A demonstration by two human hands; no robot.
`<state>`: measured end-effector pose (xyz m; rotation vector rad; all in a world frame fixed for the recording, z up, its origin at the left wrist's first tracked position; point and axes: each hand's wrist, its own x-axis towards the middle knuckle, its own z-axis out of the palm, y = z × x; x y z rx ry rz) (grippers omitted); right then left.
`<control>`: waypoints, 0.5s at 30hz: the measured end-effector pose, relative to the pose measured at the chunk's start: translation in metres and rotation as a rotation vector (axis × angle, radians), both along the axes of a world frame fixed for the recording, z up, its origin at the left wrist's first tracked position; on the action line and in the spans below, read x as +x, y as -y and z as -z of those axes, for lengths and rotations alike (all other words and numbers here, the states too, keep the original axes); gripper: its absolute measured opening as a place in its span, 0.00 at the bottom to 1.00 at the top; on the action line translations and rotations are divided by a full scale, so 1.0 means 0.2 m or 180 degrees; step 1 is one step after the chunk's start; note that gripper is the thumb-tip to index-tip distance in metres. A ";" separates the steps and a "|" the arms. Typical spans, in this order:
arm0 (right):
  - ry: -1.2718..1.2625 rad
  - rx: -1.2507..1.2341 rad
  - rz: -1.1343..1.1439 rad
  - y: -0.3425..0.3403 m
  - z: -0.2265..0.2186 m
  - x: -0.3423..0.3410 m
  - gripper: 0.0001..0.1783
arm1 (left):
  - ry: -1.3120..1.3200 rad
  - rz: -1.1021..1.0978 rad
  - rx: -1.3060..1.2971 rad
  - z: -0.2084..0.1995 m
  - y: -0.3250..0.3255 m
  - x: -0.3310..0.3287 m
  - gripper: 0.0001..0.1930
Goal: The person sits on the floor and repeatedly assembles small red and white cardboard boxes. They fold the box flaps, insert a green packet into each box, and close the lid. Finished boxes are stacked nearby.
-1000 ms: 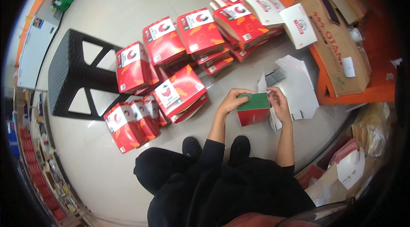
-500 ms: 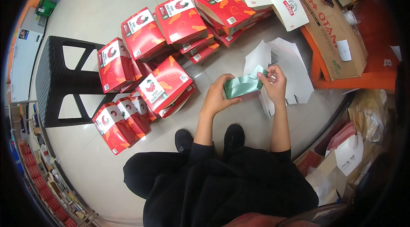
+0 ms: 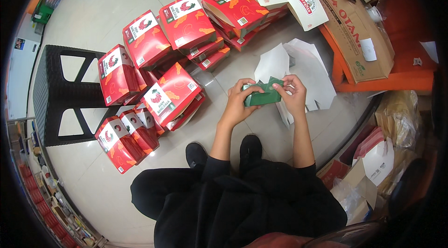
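Note:
Above the floor in front of my knees I hold a small green box between both hands. My left hand wraps round its left end, thumb along the near side. With my right hand I pinch a green flap at the box's upper right, thumb and fingers together. Flaps stick up along its far edge; what is inside the box does not show. Just beyond my hands, white die-cut card sheets lie on the floor.
Red printed cartons stand stacked to the left and far side, beside a black stool. White cartons sit at the far right. A large brown cardboard box rests on an orange surface; plastic bags and card lie at the right.
The green box has tilted, so its flat green side now faces up toward me. My right hand has shifted slightly inward along its flaps. The view has moved a little.

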<state>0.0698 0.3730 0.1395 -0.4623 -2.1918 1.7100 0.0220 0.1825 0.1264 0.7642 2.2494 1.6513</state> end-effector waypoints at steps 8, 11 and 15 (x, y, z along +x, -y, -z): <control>-0.0011 -0.0265 -0.0304 -0.02 0.01 0.01 0.10 | -0.0417 0.0013 -0.0249 -0.06 0.01 -0.03 0.22; 0.0039 -0.0200 -0.0331 -0.02 0.01 0.01 0.10 | -0.0432 0.0026 -0.0318 -0.07 0.01 -0.02 0.22; 0.0006 -0.0167 -0.0397 -0.02 0.04 0.00 0.10 | -0.0517 0.0047 -0.0373 -0.09 0.02 -0.03 0.22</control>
